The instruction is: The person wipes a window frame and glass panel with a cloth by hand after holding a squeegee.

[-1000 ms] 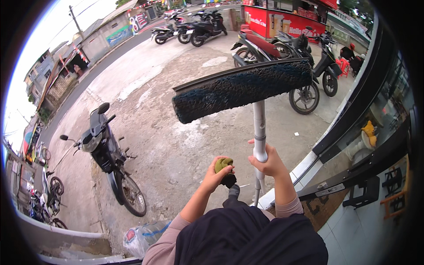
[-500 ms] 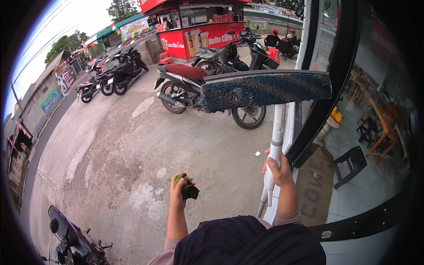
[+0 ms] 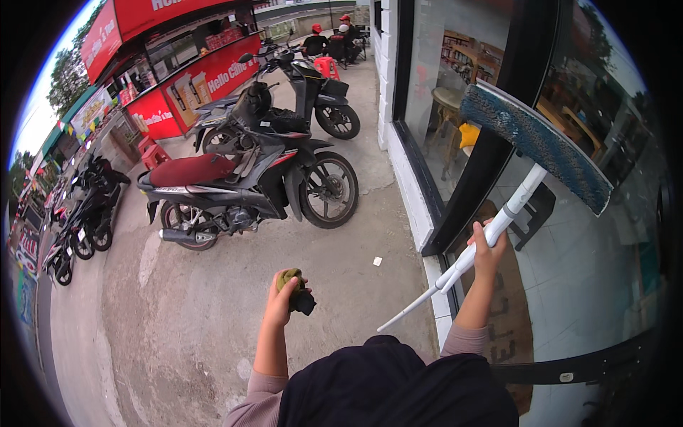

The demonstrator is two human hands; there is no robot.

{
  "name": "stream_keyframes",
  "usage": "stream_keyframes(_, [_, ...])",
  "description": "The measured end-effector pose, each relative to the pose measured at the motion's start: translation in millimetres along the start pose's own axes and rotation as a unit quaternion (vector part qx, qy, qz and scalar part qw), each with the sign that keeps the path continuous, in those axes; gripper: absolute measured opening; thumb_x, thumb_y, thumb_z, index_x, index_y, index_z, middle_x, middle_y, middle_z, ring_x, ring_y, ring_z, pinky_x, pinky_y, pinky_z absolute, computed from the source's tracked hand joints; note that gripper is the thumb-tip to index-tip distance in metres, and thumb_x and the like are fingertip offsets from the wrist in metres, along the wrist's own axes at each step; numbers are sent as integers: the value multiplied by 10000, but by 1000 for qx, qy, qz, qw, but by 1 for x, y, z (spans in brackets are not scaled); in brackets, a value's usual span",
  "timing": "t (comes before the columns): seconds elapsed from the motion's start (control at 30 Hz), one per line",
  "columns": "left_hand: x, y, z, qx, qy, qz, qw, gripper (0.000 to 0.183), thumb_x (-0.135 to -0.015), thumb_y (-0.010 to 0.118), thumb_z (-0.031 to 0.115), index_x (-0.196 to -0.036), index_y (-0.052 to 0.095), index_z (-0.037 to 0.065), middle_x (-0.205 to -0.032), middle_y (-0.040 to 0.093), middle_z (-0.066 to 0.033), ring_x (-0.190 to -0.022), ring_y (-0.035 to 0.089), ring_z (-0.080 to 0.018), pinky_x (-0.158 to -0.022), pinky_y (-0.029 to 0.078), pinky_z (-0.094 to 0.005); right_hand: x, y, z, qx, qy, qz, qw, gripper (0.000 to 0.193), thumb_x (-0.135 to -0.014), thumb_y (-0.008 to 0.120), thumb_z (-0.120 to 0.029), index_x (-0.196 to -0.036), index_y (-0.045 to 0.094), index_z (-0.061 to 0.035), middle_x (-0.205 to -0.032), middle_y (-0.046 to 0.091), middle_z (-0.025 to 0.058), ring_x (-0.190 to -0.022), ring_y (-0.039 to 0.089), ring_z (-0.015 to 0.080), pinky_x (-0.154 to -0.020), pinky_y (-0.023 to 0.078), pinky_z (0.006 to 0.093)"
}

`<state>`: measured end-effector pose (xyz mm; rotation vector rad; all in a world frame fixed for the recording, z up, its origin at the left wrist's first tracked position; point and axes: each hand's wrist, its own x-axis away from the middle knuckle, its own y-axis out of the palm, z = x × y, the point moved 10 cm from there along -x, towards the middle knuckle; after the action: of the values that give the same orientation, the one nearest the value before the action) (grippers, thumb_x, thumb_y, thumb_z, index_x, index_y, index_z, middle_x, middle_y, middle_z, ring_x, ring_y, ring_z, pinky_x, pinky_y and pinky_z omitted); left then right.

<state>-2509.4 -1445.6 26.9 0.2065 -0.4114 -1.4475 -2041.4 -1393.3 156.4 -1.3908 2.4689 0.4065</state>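
My right hand (image 3: 489, 250) is wrapped round the white pole of a flat mop (image 3: 523, 191). The mop is held head up and slants to the upper right. Its wide head carries a blue and grey fuzzy pad (image 3: 535, 139), raised in front of the glass shopfront. The thin lower end of the pole points down to the left, above the ground. Out over the concrete on the left, my left hand (image 3: 278, 302) grips a crumpled green and black cloth (image 3: 302, 302). The fingers behind the cloth are partly hidden.
A parked motorbike with a red seat (image 3: 193, 169) stands ahead, other motorbikes beyond it. Behind them is a red kiosk (image 3: 206, 85). On the right are a black door frame (image 3: 491, 156), a brown doormat (image 3: 518, 334) and a black stool (image 3: 533, 217). Several people sit far off.
My view has turned to the right, toward the shopfront. The mop has swung from nearly upright to a rightward slant. The cloth is still in my left hand.
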Motion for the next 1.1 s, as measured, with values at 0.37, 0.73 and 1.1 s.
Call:
stream_keyframes(0.37, [-266,195,6,-52,-44,-337,939,370,-849,592,182,-1150,448,21,-997,590,-161,-843,626,-264,-751,520,-374,-104,-35,54,33,-58,250,966,248,-797,683,-132,-954,523,-24,-705,522,32,-528,503,96,-500,410,242])
stream_keyframes(0.73, [-439,322,-22,-49,-137,-446,883,354,-872,581,147,-1164,425,22,-993,593,-146,-826,629,-249,-740,517,-346,-171,-84,133,141,-9,384,912,188,-815,620,-103,-945,544,10,-763,560,56,-595,543,106,-516,460,227])
stream_keyframes(1.1, [-529,450,-87,-82,-195,-626,751,342,-867,570,142,-1158,437,21,-991,590,-135,-860,622,-239,-774,516,-360,-188,-108,135,299,48,540,785,295,-811,630,-256,-942,580,3,-759,599,65,-713,550,145,-673,438,293])
